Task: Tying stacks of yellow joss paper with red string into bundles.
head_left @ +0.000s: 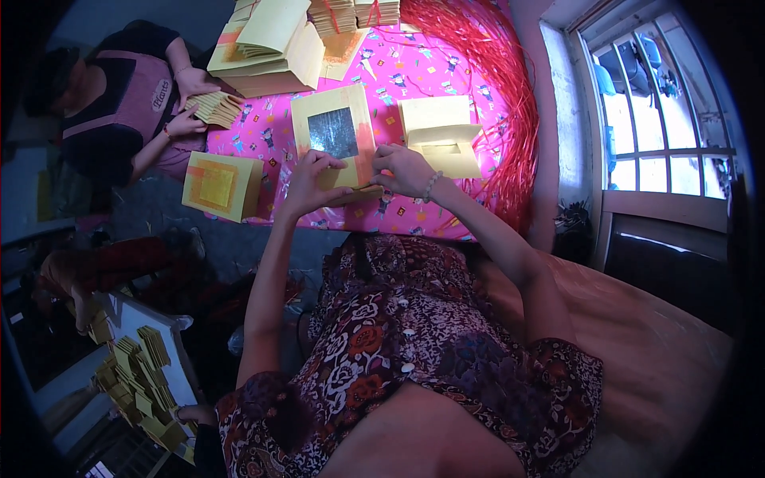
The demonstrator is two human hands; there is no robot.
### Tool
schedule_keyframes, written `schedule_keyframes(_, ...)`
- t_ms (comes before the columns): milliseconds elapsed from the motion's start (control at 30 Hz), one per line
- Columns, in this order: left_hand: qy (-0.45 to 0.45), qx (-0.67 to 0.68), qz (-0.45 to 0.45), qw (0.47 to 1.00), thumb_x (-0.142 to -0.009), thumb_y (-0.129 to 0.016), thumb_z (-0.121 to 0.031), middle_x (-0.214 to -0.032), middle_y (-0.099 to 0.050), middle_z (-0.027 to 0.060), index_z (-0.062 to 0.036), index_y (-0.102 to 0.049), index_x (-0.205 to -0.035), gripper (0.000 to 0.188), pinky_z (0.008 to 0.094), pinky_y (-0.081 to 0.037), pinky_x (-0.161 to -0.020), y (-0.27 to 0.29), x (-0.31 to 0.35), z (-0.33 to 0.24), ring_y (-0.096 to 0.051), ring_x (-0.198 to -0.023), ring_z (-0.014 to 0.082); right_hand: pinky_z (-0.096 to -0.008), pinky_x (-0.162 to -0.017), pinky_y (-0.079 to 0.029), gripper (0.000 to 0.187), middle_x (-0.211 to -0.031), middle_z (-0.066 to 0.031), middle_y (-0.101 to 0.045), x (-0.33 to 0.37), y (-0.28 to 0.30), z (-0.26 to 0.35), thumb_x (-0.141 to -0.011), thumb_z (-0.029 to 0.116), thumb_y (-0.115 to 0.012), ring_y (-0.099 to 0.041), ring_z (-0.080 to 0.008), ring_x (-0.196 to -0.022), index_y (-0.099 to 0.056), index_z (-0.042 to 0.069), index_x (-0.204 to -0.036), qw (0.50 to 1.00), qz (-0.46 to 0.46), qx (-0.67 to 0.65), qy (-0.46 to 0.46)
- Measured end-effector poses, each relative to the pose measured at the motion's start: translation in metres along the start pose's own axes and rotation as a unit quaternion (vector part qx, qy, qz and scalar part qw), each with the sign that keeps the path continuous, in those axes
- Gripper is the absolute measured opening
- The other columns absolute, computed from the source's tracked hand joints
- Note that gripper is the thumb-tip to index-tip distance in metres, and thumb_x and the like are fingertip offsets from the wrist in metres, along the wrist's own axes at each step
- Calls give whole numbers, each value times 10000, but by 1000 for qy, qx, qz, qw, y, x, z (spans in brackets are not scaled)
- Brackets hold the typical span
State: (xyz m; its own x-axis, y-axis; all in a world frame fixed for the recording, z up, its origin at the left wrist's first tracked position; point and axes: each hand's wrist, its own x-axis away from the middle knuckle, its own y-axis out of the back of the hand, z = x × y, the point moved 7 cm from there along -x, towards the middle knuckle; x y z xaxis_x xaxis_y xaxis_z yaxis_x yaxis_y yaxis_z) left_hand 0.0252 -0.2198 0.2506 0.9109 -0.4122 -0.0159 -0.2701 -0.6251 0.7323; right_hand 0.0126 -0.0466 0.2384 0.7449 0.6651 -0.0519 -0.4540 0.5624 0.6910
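On the pink patterned tabletop lies yellow paper (305, 119) with a dark silvery square (333, 133) on it and orange-red colouring along its right side. My left hand (313, 185) is closed on its near edge, thumb stretched along a folded-looking lower flap. At the same edge, further right, the bent fingers of my right hand (404, 170) pinch the paper; a beaded bracelet circles that wrist. Just right of my right hand rests an opened, folded yellow paper piece (438, 115). How the layers lie under my fingers is partly hidden.
Left of my hands stands a yellow paper block (221, 187). A tall paper stack (267, 68) is behind, and red plastic strands (510, 103) run along the table's right side. A co-worker (119, 111) at left handles folded papers (215, 107). A barred window (657, 103) is at right.
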Motion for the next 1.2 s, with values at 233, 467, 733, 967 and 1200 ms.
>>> schedule_keyframes(233,-44,-21,54,997,-627,-823,-309,-1079,-524,79,-118,-602,-1071,531,377,-410,-925,17,1,-10,-492,-1082,270,-380,-707,-491,170,-786,-89,-623,-9,14,1,-816,233,-646,-607,-261,-817,-618,65,-825,1000,12,2,24)
schedule_keyframes(467,-59,-36,-24,997,-719,-710,-174,-1139,-569,121,-64,-562,-1113,435,385,-393,-951,52,0,29,-512,-1115,317,-338,-676,-501,172,-744,-84,-644,-27,32,-11,-888,208,-606,-635,-211,-696,-594,43,-844,982,42,-183,-34)
schedule_keyframes(733,104,46,-88,990,-833,-648,-290,-810,-646,163,-35,-688,-878,263,406,-464,-733,57,-17,77,-596,-824,311,-365,-912,-467,449,-1021,-124,-618,-43,43,-5,-802,313,-726,-580,-248,-1039,-565,33,-1115,979,-37,-199,-30)
schedule_keyframes(967,163,162,-111,967,-845,-663,-208,-641,-618,78,-12,-579,-928,228,263,-425,-500,55,-40,84,-573,-541,121,-374,-779,-496,359,-864,-168,-571,-66,19,-47,-838,318,-676,-590,-298,-853,-584,-15,-932,961,-163,-144,-172)
schedule_keyframes(1200,174,209,-206,940,-826,-680,-111,-684,-573,23,-27,-511,-1021,271,240,-417,-517,35,-34,108,-525,-580,72,-325,-544,-425,369,-684,-86,-495,-67,7,-69,-773,291,-752,-489,-185,-583,-513,17,-711,909,-239,-202,-275)
